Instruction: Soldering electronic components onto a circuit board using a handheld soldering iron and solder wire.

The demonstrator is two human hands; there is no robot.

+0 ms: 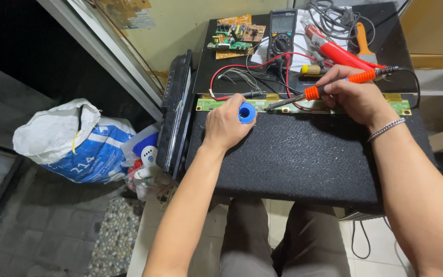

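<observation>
Black foam mat [293,154]; left hand [226,125] grips blue spool [246,112], right hand [357,95] grips orange-handled soldering iron [334,86].

soldering iron [334,86]: orange grip, black body
spool [246,112]: blue
long circuit board [262,104]: green
foam pad [293,154]: black, speckled
sack [73,141]: white and blue
multimeter [281,36]: black

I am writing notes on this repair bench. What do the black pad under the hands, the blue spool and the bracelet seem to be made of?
The black pad looks like foam: matte, with a grainy, speckled surface. The blue spool in the left hand seems to be smooth plastic with an even, slightly glossy colour. The bracelet on the right wrist looks like metal, silvery with bright glints, probably small links.
</observation>
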